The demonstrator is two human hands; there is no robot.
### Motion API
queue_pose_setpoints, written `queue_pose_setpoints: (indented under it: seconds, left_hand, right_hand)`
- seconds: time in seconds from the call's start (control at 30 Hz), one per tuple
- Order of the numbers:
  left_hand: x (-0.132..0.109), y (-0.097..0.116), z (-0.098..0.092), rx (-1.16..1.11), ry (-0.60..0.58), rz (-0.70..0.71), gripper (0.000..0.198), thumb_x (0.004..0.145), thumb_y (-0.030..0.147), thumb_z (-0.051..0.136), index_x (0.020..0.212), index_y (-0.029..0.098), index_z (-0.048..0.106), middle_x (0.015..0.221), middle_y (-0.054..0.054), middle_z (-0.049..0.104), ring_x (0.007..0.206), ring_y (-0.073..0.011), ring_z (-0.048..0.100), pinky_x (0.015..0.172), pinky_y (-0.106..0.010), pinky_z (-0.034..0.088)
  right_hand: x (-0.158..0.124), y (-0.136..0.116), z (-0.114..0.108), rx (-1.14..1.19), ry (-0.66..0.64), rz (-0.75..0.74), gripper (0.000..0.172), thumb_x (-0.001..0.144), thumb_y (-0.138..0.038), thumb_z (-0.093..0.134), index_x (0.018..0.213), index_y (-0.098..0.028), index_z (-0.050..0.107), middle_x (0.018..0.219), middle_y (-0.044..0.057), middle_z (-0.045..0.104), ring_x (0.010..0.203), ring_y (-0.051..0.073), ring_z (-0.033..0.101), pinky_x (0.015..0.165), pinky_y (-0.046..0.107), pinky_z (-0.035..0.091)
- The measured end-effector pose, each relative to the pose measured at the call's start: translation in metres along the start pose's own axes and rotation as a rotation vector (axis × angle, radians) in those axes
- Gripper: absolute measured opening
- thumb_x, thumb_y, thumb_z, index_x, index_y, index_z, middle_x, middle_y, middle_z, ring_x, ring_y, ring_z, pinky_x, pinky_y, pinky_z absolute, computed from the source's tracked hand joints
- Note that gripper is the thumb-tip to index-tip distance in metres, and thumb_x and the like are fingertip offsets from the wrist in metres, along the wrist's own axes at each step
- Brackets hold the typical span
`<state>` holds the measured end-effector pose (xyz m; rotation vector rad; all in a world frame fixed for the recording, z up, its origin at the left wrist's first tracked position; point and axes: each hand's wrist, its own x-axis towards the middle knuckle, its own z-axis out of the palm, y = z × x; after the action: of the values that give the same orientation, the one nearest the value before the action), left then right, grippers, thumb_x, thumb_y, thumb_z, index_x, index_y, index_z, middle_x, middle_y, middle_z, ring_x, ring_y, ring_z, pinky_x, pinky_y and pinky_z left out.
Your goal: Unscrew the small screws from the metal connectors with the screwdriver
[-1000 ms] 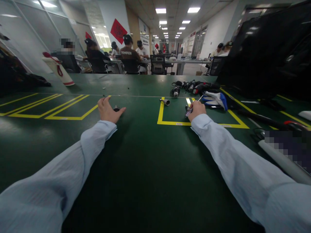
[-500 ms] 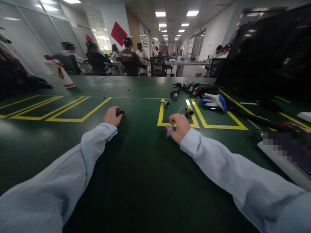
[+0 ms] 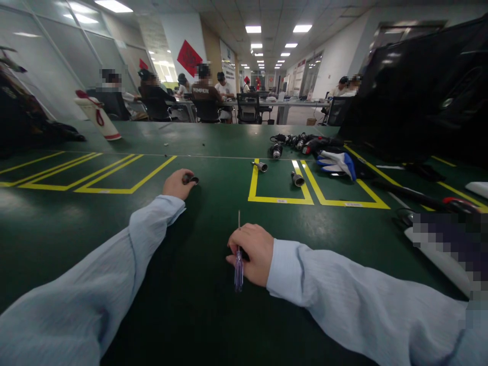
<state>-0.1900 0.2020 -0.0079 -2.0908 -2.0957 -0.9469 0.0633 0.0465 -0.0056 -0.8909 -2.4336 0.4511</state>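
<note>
My right hand (image 3: 252,254) is closed around a screwdriver (image 3: 238,272) with a clear purple handle; its thin shaft points away from me, over the green table (image 3: 198,315). Farther off to the left, my left hand (image 3: 177,185) has its fingers curled on a small dark round part (image 3: 190,179), mostly covered by the fingers. Inside a yellow taped box lie two metal cup-shaped pieces: a tapered one (image 3: 261,166) at the back left and a wider one (image 3: 297,179) at the right.
Cables and metal fittings (image 3: 292,141) lie behind the taped boxes, beside blue-and-white gloves (image 3: 336,165). A white cup with a red cord (image 3: 99,118) stands back left. On the right are a black bulky object (image 3: 415,86) and a pale device (image 3: 438,254). People sit at tables beyond.
My right hand has drawn back toward me and left, out of the taped box, with the screwdriver now nearly upright in view. The left hand has barely moved.
</note>
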Motion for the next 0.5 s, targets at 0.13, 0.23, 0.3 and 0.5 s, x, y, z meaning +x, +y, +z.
queue_pose_setpoints:
  seconds: [0.13,0.23,0.3,0.5]
  left_hand:
    - [-0.013,0.012,-0.002,-0.083,-0.034,0.034,0.024,0.068,0.025,0.057,0.089,0.015,0.059,0.093,-0.007,0.062,0.074,-0.0173,0.060,0.071,-0.029,0.048]
    - [-0.037,0.033,-0.003,-0.148,-0.090,0.135,0.023,0.068,0.030,0.057,0.087,0.017,0.060,0.093,-0.005,0.061,0.076,-0.0165,0.059,0.070,-0.028,0.048]
    - [-0.058,0.050,-0.007,-0.187,-0.136,0.280,0.023,0.070,0.032,0.056,0.088,0.018,0.060,0.090,-0.006,0.061,0.078,-0.0174,0.057,0.068,-0.030,0.048]
    - [-0.125,0.090,-0.027,-0.208,-0.277,0.481,0.024,0.074,0.028,0.055,0.096,0.018,0.057,0.094,-0.007,0.061,0.087,-0.0194,0.056,0.076,-0.034,0.046]
  right_hand:
    - [0.000,0.003,0.002,0.014,0.021,-0.019,0.017,0.067,-0.019,0.062,0.066,-0.019,0.045,0.072,0.002,0.058,0.070,0.017,0.051,0.065,0.029,0.036]
    - [-0.001,0.005,0.003,0.066,0.072,-0.018,0.017,0.068,-0.020,0.061,0.065,-0.019,0.044,0.071,0.001,0.059,0.068,0.016,0.051,0.065,0.029,0.037]
    - [-0.002,0.007,0.001,0.116,0.137,-0.014,0.017,0.070,-0.022,0.059,0.065,-0.020,0.043,0.069,0.001,0.059,0.066,0.015,0.051,0.065,0.029,0.037]
    - [-0.006,0.008,-0.008,0.300,0.366,0.040,0.020,0.075,-0.027,0.054,0.061,-0.021,0.040,0.062,0.000,0.055,0.057,0.013,0.048,0.057,0.026,0.037]
